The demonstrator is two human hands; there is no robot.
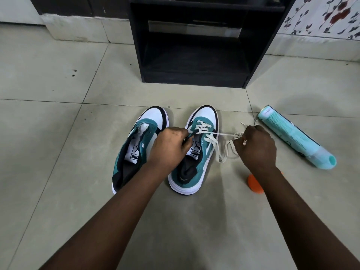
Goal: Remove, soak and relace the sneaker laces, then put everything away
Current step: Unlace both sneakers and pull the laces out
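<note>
While left hand (169, 147) grips right sneaker (194, 152) | right hand (255, 147) pinches lace (224, 135)

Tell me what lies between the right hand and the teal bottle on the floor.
In the head view, only bare floor tile separates the right hand from the teal bottle; a thin lace end pokes out near the hand's far side.

The two sneakers (191, 152) look like matt teal suede with smooth white toe panels. The lace (216, 145) is flat woven cloth. Beyond the sneakers, the cabinet (191, 45) is matt black wood; the floor (48, 94) is smooth, dull tile.
</note>
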